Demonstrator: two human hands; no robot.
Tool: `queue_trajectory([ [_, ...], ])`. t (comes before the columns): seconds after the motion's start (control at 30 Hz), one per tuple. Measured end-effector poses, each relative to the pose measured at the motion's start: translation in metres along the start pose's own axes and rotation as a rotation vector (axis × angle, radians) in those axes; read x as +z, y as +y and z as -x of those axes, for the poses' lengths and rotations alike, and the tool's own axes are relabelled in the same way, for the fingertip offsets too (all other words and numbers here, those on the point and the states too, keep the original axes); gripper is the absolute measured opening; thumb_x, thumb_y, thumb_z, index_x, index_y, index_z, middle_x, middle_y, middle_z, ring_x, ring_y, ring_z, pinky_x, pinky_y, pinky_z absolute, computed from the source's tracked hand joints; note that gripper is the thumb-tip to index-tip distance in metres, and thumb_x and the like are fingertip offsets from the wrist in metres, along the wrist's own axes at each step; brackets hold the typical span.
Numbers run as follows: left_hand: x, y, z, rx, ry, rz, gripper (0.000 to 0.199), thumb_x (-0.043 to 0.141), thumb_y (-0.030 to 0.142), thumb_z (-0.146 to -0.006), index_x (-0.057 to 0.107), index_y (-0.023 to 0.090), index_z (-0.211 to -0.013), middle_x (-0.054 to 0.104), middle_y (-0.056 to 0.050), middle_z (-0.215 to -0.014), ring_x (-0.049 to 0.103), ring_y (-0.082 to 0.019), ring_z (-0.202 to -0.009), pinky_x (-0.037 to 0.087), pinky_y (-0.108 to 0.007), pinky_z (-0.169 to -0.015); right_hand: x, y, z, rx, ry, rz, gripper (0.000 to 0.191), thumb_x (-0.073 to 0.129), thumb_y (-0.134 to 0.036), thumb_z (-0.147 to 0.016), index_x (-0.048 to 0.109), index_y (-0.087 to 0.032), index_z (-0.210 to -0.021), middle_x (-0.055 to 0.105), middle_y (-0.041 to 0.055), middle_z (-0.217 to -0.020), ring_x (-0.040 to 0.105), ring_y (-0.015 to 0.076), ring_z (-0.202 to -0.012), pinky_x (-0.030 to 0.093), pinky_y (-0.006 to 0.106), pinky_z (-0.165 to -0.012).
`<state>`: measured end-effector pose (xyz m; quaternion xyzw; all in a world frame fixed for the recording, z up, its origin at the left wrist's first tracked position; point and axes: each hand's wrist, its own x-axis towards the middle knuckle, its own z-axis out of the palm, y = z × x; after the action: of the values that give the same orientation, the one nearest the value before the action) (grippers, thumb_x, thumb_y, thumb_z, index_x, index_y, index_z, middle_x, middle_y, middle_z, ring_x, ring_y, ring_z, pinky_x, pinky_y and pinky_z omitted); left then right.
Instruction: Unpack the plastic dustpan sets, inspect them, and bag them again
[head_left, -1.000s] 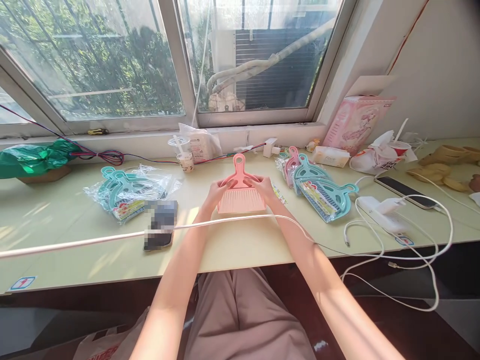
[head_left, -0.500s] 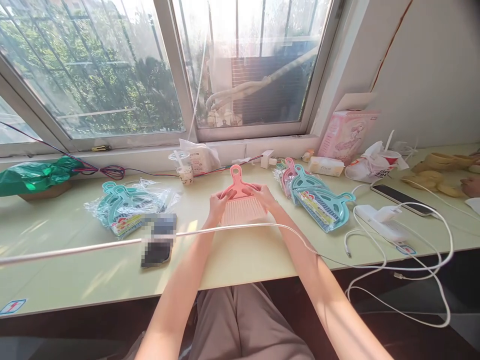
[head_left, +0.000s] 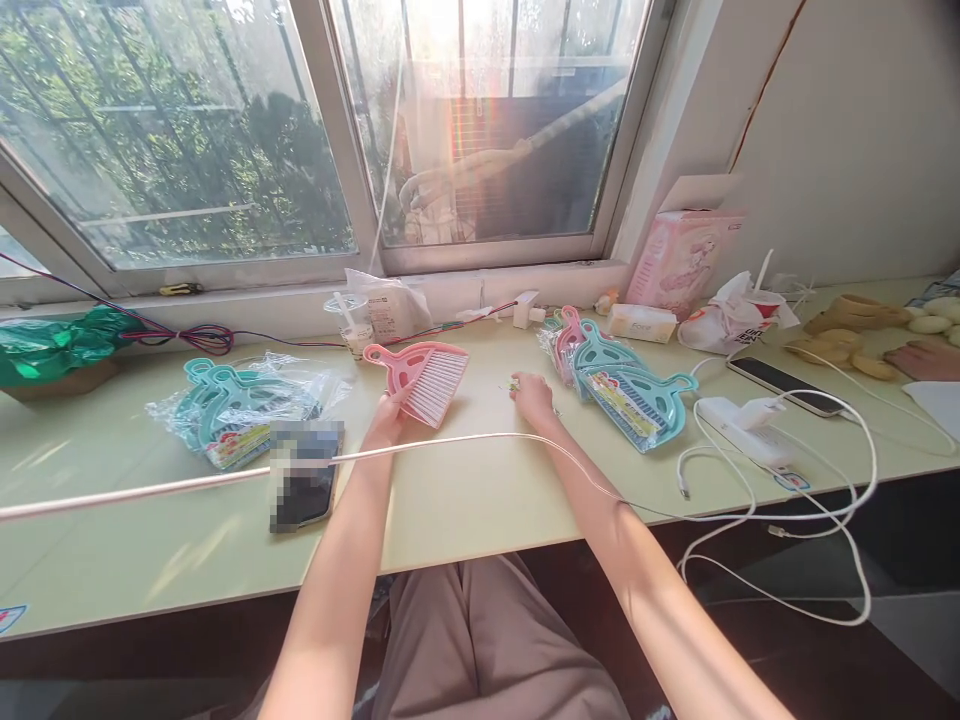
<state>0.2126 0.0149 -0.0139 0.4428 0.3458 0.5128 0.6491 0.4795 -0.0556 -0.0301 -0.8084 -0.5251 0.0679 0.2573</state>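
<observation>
A pink dustpan and brush set (head_left: 435, 385) is tilted with its looped handle toward the upper left, and my left hand (head_left: 388, 415) grips its lower left side. To the right of it, my right hand (head_left: 534, 398) rests low over the table with fingers bent together around something small and greenish-white, too small to make out. Wrapped teal dustpan sets (head_left: 232, 400) lie on the left. More teal sets (head_left: 630, 390) and a wrapped pink one (head_left: 566, 335) lie right of my right hand.
A phone (head_left: 304, 490) lies by my left forearm. A white cable (head_left: 480, 437) crosses above both forearms. Behind stand a drink cup (head_left: 356, 332) and tissue pack (head_left: 643, 323). A power strip (head_left: 739, 430) sits right; another person's hand (head_left: 924, 360) shows at the far right.
The pink set has moved left and turned, now in my left hand only. My right hand has let go of it and closed on something small at the table. The view has shifted slightly.
</observation>
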Motion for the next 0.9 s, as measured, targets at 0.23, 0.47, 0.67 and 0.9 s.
queue_trajectory([
  [0.23, 0.001, -0.002, 0.002, -0.009, -0.078, 0.021, 0.055, 0.085, 0.020, -0.057, 0.066, 0.014, -0.109, 0.069, -0.011, -0.116, 0.059, -0.032, -0.117, 0.050, -0.044, -0.098, -0.006, 0.000, -0.002, 0.035, -0.096, -0.374, 0.051, 0.076, -0.012, -0.058, 0.067, -0.015, -0.108, 0.069, 0.0126, -0.106, 0.063, 0.0262, -0.102, 0.047, 0.036, -0.088],
  [0.47, 0.026, 0.001, 0.016, -0.046, -0.203, 0.021, 0.050, 0.078, 0.035, -0.071, 0.064, 0.024, -0.117, 0.070, -0.005, -0.114, 0.056, -0.035, -0.119, 0.049, -0.050, -0.097, -0.005, -0.028, 0.006, 0.045, -0.135, -1.213, 0.035, 0.074, -0.043, -0.065, 0.061, -0.017, -0.084, 0.069, 0.0059, -0.083, 0.065, 0.0188, -0.077, 0.053, 0.032, -0.073],
  [0.67, 0.050, -0.006, 0.030, 0.002, -0.328, -0.036, 0.071, 0.080, 0.037, -0.067, 0.053, 0.023, -0.130, 0.063, -0.011, -0.125, 0.062, -0.029, -0.111, 0.053, -0.044, -0.090, 0.015, -0.047, 0.022, -0.014, 0.094, -0.932, 0.022, 0.070, -0.036, -0.071, 0.061, -0.021, -0.084, 0.069, 0.0034, -0.085, 0.061, 0.0186, -0.078, 0.047, 0.031, -0.074],
  [0.9, 0.054, -0.024, 0.026, -0.004, -0.383, -0.126, 0.080, 0.085, 0.022, -0.056, 0.052, 0.019, -0.129, 0.062, -0.014, -0.125, 0.061, -0.031, -0.110, 0.053, -0.041, -0.085, 0.012, -0.056, 0.033, 0.087, 0.226, -0.438, 0.020, 0.061, -0.041, -0.082, 0.064, -0.025, -0.092, 0.070, 0.0060, -0.091, 0.061, 0.0241, -0.085, 0.042, 0.032, -0.074],
])
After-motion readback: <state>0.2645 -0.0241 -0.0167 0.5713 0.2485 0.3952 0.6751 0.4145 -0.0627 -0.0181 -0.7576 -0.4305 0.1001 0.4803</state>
